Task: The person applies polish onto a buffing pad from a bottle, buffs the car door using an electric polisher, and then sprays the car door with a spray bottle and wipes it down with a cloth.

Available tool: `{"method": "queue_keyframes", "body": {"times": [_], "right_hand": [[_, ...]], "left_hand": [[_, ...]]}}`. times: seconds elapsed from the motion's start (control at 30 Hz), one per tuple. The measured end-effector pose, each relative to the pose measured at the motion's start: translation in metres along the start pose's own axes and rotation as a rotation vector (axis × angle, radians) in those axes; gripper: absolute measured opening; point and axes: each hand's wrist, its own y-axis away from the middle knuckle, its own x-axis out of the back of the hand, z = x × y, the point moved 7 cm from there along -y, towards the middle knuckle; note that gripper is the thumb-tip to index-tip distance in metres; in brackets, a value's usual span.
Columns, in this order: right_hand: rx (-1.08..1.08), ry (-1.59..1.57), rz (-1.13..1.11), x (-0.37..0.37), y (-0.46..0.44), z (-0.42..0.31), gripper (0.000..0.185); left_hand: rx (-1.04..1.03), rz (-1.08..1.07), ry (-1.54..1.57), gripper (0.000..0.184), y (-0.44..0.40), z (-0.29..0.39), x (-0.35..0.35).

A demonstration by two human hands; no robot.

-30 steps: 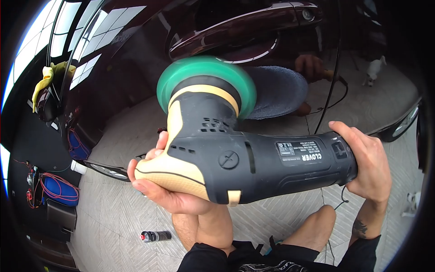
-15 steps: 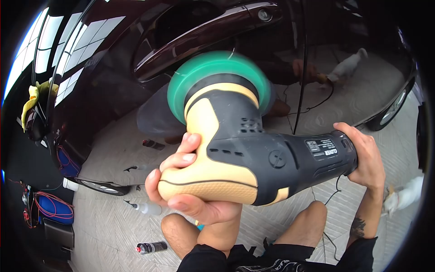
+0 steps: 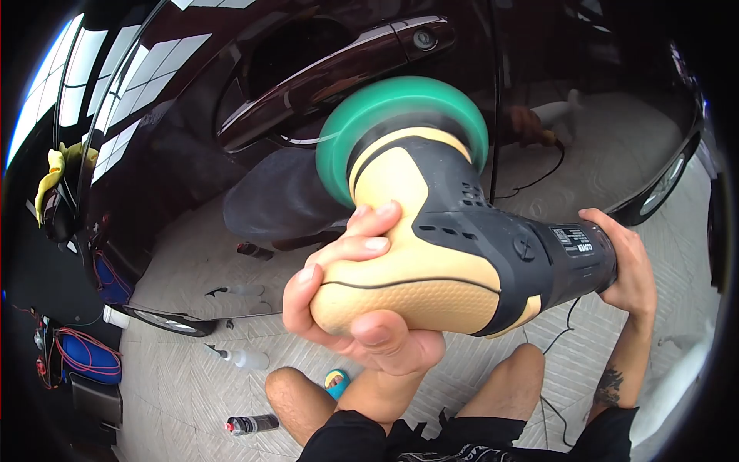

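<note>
A black and yellow car polisher (image 3: 416,296) is held across the middle of the view. Its green foam pad (image 3: 400,98), blurred by spinning, lies against a glossy dark maroon car door (image 3: 185,223), just below the door handle (image 3: 331,73). My left hand (image 3: 385,350) wraps around the yellow front head, fingers on the far side and thumb underneath. My right hand (image 3: 630,269) is closed around the black rear end of the body, near its label. Part of the pad is hidden behind the head.
On the floor are a white spray bottle (image 3: 246,359) and a dark red-capped bottle (image 3: 254,424). A blue tank with red hose (image 3: 91,359) stands at left. A black cord (image 3: 560,422) trails below. A blurred white animal (image 3: 681,385) is at right; a yellow cloth (image 3: 51,181) hangs on the mirror.
The polisher has moved right along the door, with both hands still gripping it, and the pad now sits closer to the door's seam. The white animal has shifted nearer.
</note>
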Motion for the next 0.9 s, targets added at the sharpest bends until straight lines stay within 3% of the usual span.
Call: {"method": "queue_keyframes", "body": {"times": [0.9], "right_hand": [[-0.058, 0.012, 0.012, 0.005, 0.014, 0.018, 0.073]], "left_hand": [[0.024, -0.159, -0.066, 0.057, -0.001, 0.004, -0.037]]}}
